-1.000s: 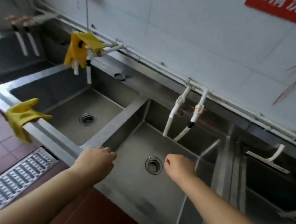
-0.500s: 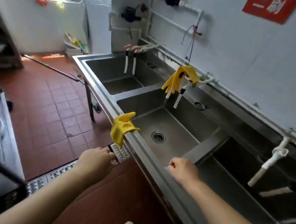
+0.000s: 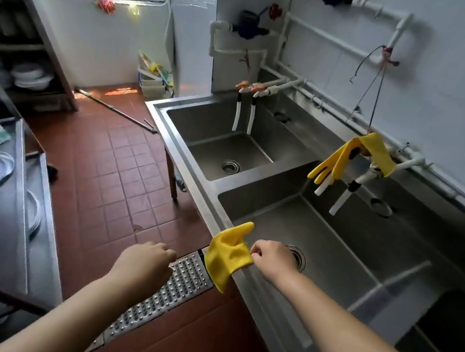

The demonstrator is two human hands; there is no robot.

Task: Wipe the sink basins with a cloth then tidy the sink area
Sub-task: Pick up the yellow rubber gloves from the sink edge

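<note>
A stainless-steel sink unit (image 3: 209, 173) runs along the tiled wall, its far basin (image 3: 228, 147) and near basin (image 3: 333, 242) both bare, with one yellow rubber glove (image 3: 352, 156) hung over the tap pipes above the near basin. A second yellow rubber glove (image 3: 228, 256) drapes over the front rim of the near basin, touched at its inner edge by the right hand (image 3: 273, 259), whose grip is curled and appears to pinch the glove, though the contact is partly hidden. The left hand (image 3: 143, 261) is a loose, empty fist over the floor grate (image 3: 175, 281); the step in hand looks like taking up the glove, no cloth is visible, and next comes lifting it off the rim.
</note>
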